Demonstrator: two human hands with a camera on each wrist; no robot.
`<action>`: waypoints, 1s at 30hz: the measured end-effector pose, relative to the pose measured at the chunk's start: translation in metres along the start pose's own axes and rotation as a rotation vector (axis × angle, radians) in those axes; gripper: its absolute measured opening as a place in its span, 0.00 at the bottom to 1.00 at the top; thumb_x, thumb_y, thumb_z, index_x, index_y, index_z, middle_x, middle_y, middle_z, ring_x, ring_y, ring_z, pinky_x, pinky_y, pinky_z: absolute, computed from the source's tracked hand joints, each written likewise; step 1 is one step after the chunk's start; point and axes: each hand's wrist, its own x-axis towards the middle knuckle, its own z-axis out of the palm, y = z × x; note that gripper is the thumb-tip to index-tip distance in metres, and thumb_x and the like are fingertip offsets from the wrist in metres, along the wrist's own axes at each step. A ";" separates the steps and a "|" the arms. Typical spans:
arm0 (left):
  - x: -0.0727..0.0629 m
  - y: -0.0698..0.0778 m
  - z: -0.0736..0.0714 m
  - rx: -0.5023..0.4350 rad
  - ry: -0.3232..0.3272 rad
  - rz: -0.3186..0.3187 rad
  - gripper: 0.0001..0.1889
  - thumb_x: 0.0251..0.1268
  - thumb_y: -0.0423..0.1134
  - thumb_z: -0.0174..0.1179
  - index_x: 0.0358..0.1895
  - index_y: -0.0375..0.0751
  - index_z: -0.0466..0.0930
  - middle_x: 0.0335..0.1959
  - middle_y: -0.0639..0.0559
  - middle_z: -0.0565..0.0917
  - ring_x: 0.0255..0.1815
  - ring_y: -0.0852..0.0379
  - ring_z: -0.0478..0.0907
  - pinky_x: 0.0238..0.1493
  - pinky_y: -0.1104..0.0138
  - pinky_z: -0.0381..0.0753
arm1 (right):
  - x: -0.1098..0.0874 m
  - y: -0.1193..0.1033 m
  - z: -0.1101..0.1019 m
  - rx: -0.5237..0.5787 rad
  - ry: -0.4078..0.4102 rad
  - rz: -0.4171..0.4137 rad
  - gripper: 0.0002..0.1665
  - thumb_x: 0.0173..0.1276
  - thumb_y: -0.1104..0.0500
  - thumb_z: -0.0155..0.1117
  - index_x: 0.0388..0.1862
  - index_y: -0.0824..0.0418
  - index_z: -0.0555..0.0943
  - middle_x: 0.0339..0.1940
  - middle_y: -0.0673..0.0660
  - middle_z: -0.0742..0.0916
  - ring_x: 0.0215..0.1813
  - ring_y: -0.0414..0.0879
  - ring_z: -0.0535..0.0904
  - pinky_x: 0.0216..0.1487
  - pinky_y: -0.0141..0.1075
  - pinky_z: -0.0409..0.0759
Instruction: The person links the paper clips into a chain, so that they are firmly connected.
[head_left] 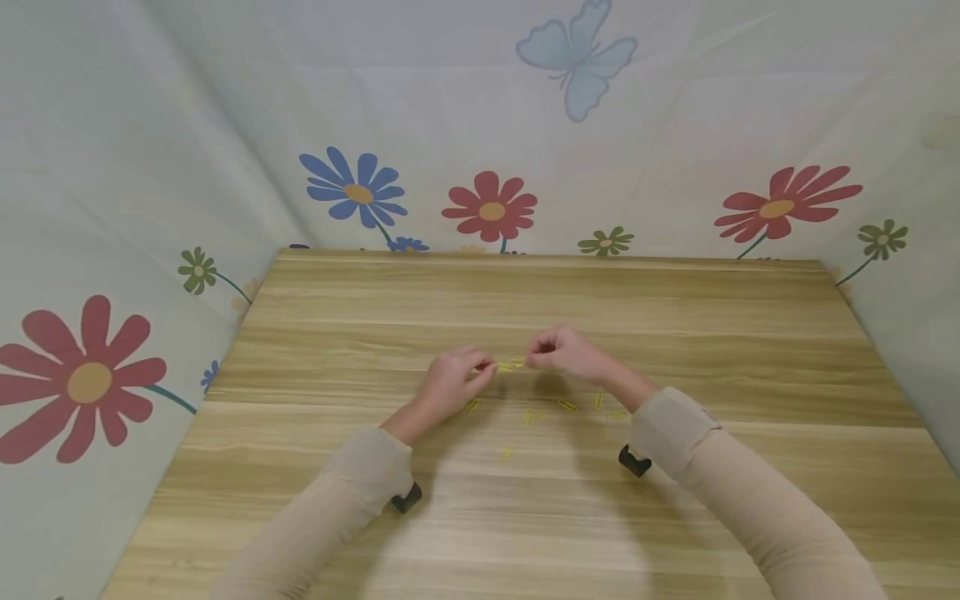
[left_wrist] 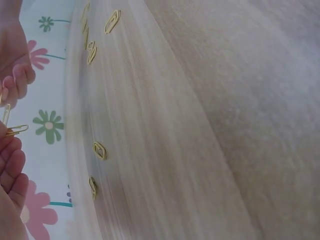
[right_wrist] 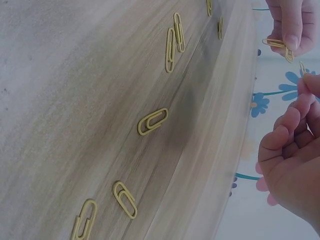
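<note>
Over the table, my left hand pinches yellow paper clips between thumb and fingers. In the right wrist view one held clip hooks onto a second clip hanging at its end. My right hand faces it from the right, pinching another paper clip at its fingertips. That clip points toward the linked pair, close to it. In the left wrist view the left hand shows only partly at the edge, with clips sticking out of its grip.
Several loose yellow paper clips lie on the wooden table below the hands, among them one clip in the middle, one by the right forearm and one nearer the front. A flower-printed cloth stands behind the table's far edge.
</note>
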 end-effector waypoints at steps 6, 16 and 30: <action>0.000 0.001 0.000 0.005 0.019 0.044 0.03 0.55 0.35 0.58 0.28 0.42 0.81 0.27 0.53 0.82 0.29 0.60 0.78 0.31 0.73 0.77 | 0.001 -0.002 0.003 0.015 -0.026 0.001 0.07 0.59 0.63 0.57 0.28 0.68 0.78 0.29 0.67 0.81 0.29 0.41 0.69 0.32 0.31 0.70; 0.001 0.001 0.001 0.082 0.036 0.123 0.03 0.54 0.37 0.58 0.28 0.43 0.81 0.26 0.55 0.82 0.27 0.62 0.77 0.28 0.74 0.76 | 0.002 -0.010 0.003 0.044 -0.044 0.061 0.08 0.59 0.62 0.56 0.27 0.67 0.78 0.17 0.52 0.74 0.23 0.41 0.64 0.25 0.30 0.64; 0.002 0.003 0.000 0.140 0.061 0.191 0.02 0.52 0.36 0.61 0.27 0.42 0.81 0.26 0.54 0.81 0.27 0.61 0.76 0.30 0.73 0.76 | 0.004 -0.006 0.007 0.083 -0.094 0.081 0.13 0.60 0.63 0.54 0.30 0.75 0.74 0.10 0.48 0.67 0.17 0.40 0.60 0.25 0.30 0.62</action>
